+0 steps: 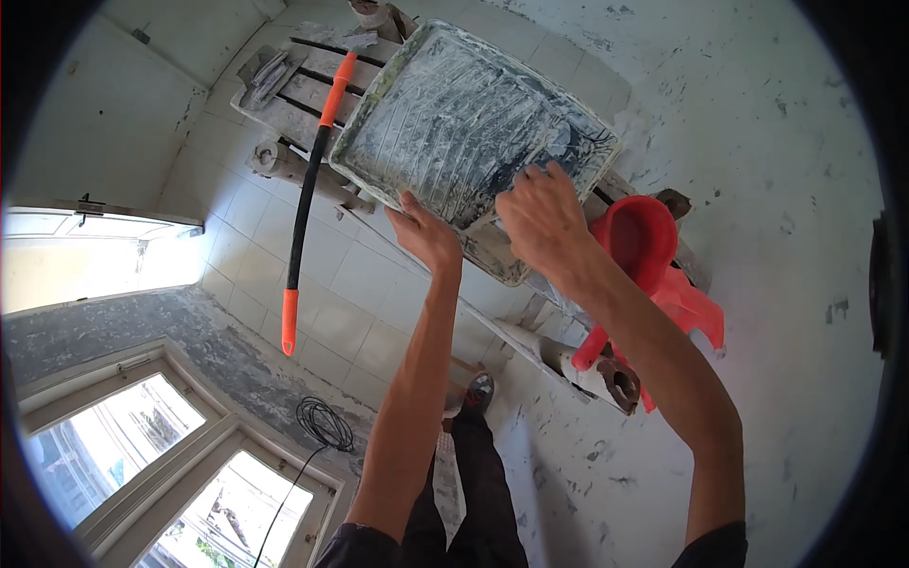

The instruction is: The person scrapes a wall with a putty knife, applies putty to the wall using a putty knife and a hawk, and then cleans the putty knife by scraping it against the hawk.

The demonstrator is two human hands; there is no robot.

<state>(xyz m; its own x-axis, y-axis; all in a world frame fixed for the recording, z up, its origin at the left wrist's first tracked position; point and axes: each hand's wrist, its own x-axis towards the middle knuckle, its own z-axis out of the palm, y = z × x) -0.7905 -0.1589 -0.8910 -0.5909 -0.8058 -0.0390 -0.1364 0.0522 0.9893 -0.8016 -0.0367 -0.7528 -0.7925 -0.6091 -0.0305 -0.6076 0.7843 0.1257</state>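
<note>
A large paint tray, ribbed and smeared with grey-white residue, rests tilted across a wooden stand. My left hand grips the tray's near rim, its thumb on the upper side and its other fingers mostly hidden. Over the tray's lower right part, my right hand is closed in a fist, knuckles up. What it holds, if anything, is hidden beneath the fingers. Dark wet-looking residue lies beside that hand. Just right of it stands a red plastic dipper, partly covered by my right forearm.
An orange-and-black extension pole leans left of the tray. The slatted wooden stand carries scraps and has rolled ends. Red plastic sheeting hangs under the dipper. A coiled black cable lies near the windows.
</note>
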